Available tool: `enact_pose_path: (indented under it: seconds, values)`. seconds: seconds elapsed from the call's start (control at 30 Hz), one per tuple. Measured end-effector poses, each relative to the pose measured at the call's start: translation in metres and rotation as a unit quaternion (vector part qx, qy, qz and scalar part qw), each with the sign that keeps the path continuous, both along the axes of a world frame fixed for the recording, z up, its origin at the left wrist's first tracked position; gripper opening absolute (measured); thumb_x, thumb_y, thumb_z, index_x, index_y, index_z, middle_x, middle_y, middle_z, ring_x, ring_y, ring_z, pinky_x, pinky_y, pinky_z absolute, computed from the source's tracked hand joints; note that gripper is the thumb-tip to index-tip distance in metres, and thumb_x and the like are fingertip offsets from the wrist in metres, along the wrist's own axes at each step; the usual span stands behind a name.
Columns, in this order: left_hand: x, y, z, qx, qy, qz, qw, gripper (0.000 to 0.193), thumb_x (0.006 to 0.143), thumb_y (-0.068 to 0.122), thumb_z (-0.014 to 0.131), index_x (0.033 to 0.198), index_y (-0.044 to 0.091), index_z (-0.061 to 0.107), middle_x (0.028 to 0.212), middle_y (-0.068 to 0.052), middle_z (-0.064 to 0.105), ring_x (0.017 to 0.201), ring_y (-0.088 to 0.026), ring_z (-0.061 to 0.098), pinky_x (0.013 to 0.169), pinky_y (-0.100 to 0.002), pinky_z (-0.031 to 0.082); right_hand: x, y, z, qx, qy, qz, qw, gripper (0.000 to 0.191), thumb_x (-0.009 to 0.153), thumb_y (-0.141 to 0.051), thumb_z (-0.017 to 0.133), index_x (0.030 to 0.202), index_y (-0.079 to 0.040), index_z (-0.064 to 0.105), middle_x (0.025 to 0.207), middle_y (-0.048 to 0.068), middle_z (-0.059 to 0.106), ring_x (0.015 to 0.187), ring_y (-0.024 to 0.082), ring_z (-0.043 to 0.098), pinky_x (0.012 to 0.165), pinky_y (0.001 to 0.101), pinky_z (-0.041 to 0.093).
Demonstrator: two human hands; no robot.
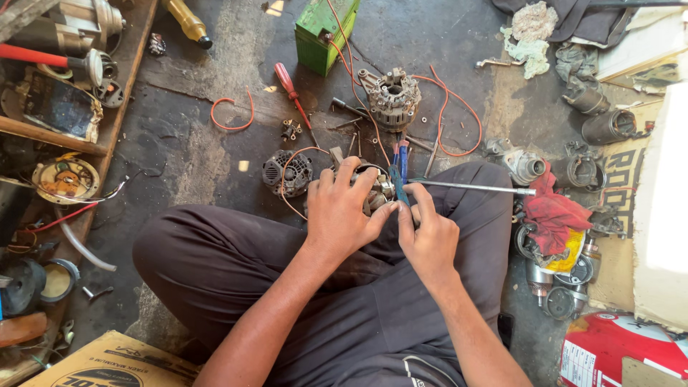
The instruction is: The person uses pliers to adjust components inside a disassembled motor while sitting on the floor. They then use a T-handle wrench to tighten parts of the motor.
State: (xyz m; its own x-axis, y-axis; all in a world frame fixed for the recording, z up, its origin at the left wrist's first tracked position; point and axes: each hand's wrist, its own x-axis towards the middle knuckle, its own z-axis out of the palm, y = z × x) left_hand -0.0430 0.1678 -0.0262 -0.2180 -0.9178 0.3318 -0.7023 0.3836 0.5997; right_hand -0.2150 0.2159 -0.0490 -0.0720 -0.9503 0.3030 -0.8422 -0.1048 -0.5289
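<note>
- Grey metal is showing between the fingers of the left hand (pixel 342 211), which is clasping a small alternator part (pixel 378 192) from above, fingers curled over its top and thumb pressing in from the right side.
- Blue-handled pliers (pixel 398 178) are sitting in the right hand (pixel 428 236), which is gripping them with fingers wrapped around the handles; the handles are pointing away from the person, and the nose is lying hidden against the part.
- Both hands are working just above the person's crossed legs in dark trousers (pixel 236 265), with the part sitting just past the knees, over the stained concrete floor (pixel 186 158).
- A long steel rod (pixel 476 188) is lying across the right knee, reaching from near the pliers toward a red rag (pixel 555 215) that is draping over a heap of round metal parts.
- A larger alternator housing (pixel 393 97) is resting on the floor beyond the hands, with orange wire (pixel 459 115) looping around it and running up to a green battery (pixel 326 29).
- A black finned cover (pixel 287 172) is lying just left of the left hand, close to the held part.
- A red-handled screwdriver (pixel 290 89) is lying on the floor between the battery and the cover, well apart from both hands.
- A yellow bottle (pixel 188 23) is lying at the top edge, and a cardboard box (pixel 115 362) is sitting by the left thigh.
</note>
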Motion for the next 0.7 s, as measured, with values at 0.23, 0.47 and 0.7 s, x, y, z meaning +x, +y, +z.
enact_pose_path:
  seconds: [0.23,0.47,0.7]
  values:
    - [0.0,0.001,-0.002,-0.018,0.02,0.014,1.0,0.05,0.079,0.042,0.08,0.12,0.015,0.07,0.123,-0.009,0.061,0.094,-0.034,0.06,0.078,-0.048,0.046,0.007,0.018,0.007,0.035,-0.013,-0.032,0.999,0.027,0.095,-0.013,0.07,0.121,-0.01,0.062,0.053,0.005,0.05,0.042,0.026,0.054,0.046,0.0389,0.042]
    - [-0.004,0.001,-0.002,-0.023,0.01,0.018,1.0,0.04,0.084,0.036,0.076,0.117,0.015,0.071,0.123,-0.01,0.062,0.094,-0.034,0.06,0.078,-0.048,0.046,0.006,-0.002,-0.001,0.008,-0.021,-0.023,0.999,0.027,0.096,-0.011,0.069,0.122,-0.009,0.061,0.056,0.005,0.055,0.046,0.027,0.058,0.048,0.039,0.042]
    - [-0.004,0.003,-0.003,-0.028,0.004,0.024,0.999,0.036,0.089,0.035,0.073,0.119,0.016,0.071,0.124,-0.009,0.063,0.092,-0.034,0.06,0.077,-0.048,0.047,0.003,0.021,-0.003,-0.002,-0.02,-0.016,1.0,0.027,0.097,-0.011,0.069,0.121,-0.007,0.06,0.056,0.005,0.053,0.045,0.025,0.055,0.048,0.0373,0.043]
